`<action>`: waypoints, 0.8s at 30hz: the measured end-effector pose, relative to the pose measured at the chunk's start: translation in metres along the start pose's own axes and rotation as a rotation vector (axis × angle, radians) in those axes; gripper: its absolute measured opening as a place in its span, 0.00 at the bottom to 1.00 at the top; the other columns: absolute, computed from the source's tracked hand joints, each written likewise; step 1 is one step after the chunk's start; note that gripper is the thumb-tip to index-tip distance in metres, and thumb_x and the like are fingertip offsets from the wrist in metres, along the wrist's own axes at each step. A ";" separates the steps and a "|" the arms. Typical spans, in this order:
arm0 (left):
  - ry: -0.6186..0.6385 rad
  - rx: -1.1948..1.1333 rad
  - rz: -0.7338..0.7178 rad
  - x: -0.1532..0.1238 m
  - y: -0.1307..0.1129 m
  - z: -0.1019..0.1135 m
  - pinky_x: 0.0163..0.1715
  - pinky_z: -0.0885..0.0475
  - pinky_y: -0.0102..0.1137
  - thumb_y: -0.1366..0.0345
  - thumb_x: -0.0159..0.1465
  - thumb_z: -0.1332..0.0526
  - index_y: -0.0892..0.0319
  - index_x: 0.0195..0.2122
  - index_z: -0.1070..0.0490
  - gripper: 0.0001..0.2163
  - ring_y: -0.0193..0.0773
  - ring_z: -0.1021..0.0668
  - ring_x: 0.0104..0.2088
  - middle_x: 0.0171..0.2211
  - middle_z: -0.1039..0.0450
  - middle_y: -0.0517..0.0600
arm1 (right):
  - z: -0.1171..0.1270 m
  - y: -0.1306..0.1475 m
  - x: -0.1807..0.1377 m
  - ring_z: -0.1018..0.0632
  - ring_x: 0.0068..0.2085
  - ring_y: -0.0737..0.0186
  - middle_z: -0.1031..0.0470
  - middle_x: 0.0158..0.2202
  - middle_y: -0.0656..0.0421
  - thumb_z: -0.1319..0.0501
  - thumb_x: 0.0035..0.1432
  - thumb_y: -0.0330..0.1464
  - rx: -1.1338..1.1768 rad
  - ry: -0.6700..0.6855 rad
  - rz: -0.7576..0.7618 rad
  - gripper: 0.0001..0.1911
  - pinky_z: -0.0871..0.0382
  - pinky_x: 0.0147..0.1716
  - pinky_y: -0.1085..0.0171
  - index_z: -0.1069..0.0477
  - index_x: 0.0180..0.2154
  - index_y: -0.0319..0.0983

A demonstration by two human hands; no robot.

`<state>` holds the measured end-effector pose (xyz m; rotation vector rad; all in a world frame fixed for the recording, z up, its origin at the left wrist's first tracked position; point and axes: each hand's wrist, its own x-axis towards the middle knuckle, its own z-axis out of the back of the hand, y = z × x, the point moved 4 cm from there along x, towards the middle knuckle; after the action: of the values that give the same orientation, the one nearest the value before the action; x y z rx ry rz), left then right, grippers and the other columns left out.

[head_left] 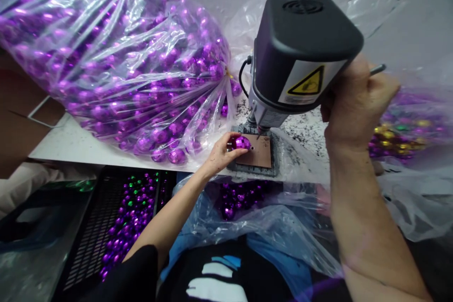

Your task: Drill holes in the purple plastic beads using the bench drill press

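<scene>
My left hand [223, 152] pinches a shiny purple faceted ball [242, 142] between thumb and fingers. The ball is over a brown board [260, 156] on the dark metal base [275, 169] of a small drill press [300, 52]. Just to the right of the ball, the thin drill bit [258, 136] points down at the board, apart from the ball. On the press's right side, my right hand [359, 92] is closed around a lever [378, 70], whose metal end sticks out past the fist. The machine's head hides part of that hand.
A large clear bag of purple balls [141, 66] fills the table's left side. Dark shavings [300, 125] litter the white tabletop. Below are a black crate [88, 226] with purple and green balls, and clear plastic [283, 226] over my lap. Another bag [406, 127] lies right.
</scene>
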<state>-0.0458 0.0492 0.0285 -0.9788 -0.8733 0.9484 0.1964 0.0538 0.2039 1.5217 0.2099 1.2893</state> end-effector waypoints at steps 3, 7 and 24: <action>0.040 0.008 -0.005 0.012 0.006 -0.008 0.47 0.22 0.36 0.55 0.61 0.28 0.57 0.55 0.26 0.23 0.41 0.18 0.46 0.51 0.21 0.54 | 0.002 0.003 -0.001 0.30 0.24 0.72 0.42 0.19 0.63 0.43 0.65 0.52 0.076 -0.047 -0.008 0.29 0.39 0.24 0.69 0.45 0.20 0.39; 0.064 0.165 -0.036 0.019 -0.001 -0.011 0.49 0.23 0.38 0.59 0.59 0.26 0.58 0.55 0.26 0.24 0.44 0.19 0.49 0.50 0.21 0.54 | 0.002 0.007 -0.002 0.32 0.25 0.74 0.40 0.20 0.62 0.43 0.66 0.50 0.078 -0.034 0.014 0.30 0.41 0.24 0.70 0.46 0.19 0.39; 0.055 0.366 -0.109 0.027 -0.002 -0.036 0.54 0.26 0.40 0.56 0.60 0.25 0.55 0.55 0.24 0.23 0.46 0.21 0.49 0.48 0.24 0.52 | 0.002 0.005 -0.003 0.32 0.27 0.73 0.42 0.21 0.62 0.45 0.65 0.56 0.043 -0.032 0.020 0.32 0.41 0.24 0.70 0.43 0.21 0.39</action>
<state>-0.0035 0.0644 0.0238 -0.6342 -0.6694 0.9422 0.1945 0.0488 0.2066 1.5833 0.2042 1.2825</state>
